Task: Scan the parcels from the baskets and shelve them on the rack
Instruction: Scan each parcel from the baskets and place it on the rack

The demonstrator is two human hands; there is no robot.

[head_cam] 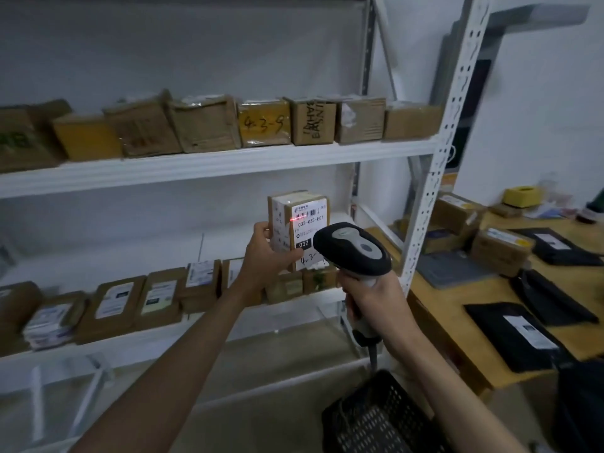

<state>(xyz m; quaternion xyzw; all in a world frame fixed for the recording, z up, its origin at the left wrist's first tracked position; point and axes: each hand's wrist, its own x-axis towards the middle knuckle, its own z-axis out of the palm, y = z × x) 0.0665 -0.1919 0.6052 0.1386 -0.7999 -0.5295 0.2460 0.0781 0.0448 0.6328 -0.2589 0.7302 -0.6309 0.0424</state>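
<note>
Left hand is gripping a small brown parcel upright in front of the rack, white label facing out, red scan line glowing across its barcode. Right hand is squeezing the scanner just beside it. Lower shelf's right end behind it is sitting free.

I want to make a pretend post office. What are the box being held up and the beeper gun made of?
The parcel in the left hand looks like brown cardboard, matte, with glossy clear tape and a white paper label. The scanner in the right hand seems to be hard plastic, smooth black and grey with a slight sheen.
</note>
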